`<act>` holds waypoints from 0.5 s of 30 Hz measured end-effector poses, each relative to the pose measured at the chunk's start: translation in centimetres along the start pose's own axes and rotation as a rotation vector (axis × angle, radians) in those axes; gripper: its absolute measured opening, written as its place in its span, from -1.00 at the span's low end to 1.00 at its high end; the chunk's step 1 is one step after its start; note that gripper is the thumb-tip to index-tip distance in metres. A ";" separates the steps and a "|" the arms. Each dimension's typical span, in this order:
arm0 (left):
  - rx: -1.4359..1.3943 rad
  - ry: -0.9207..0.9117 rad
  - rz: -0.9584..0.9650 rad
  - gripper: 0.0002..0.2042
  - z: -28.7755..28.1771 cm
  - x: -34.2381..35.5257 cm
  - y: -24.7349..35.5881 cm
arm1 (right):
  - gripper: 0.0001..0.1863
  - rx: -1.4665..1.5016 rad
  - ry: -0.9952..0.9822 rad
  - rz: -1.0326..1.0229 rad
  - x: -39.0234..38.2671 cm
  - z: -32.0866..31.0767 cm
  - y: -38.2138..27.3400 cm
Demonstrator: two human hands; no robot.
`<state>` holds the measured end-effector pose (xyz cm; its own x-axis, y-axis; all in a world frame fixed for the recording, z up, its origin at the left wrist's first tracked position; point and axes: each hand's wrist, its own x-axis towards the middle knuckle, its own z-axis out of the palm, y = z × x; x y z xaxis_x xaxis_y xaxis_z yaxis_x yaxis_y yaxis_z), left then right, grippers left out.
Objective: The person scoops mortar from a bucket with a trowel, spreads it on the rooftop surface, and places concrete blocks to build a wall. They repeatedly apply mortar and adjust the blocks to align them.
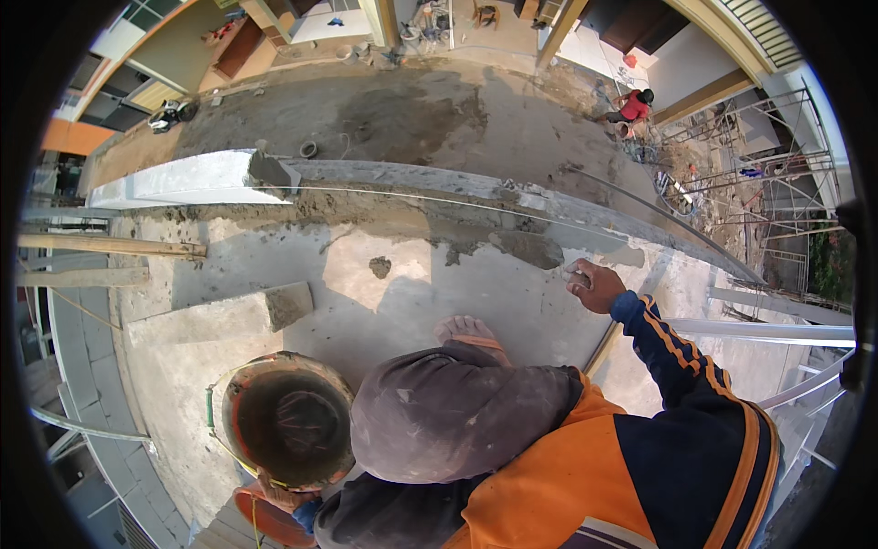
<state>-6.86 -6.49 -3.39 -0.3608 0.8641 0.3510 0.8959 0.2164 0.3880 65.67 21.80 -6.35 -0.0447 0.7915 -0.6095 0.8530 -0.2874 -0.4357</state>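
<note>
A mortar-crusted bucket [233, 389] with a green grip on its wire handle stands at my left, its mouth toward me and its inside dark. My left hand [285, 497] is closed on the bucket's near rim, partly hidden by my leg. My right hand [596, 285] reaches forward, fingers curled round something small and pale that I cannot make out. Just beyond it, a wet grey mortar patch [529, 248] lies along the foot of a low wall [412, 176]. A taut white string [439, 199] runs along this wall.
A pale block [215, 316] lies beyond the bucket, and wooden beams [114, 244] jut in at left. An orange-red container [265, 520] sits below the bucket. My bare foot [471, 334] rests on the slab. Past the wall, a person in red [631, 108] crouches near scaffolding [773, 174].
</note>
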 end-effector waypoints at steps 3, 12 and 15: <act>-0.152 -0.047 -0.235 0.21 -0.6 0.2 0.2 | -0.58 0.017 0.024 0.009 -1.8 -1.8 2.8; -0.417 0.198 -0.518 -0.24 -4.3 8.1 6.6 | -0.48 0.155 0.042 -0.670 -2.2 -2.3 -11.6; -0.433 0.292 -0.402 -0.39 -9.1 12.0 12.0 | -0.42 0.270 -0.038 -1.073 0.8 -1.2 -22.0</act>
<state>-2.80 2.34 13.29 -0.7557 0.5821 0.3003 0.5132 0.2413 0.8237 47.46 29.42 3.52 -0.7127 0.6845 0.1533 0.2207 0.4263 -0.8773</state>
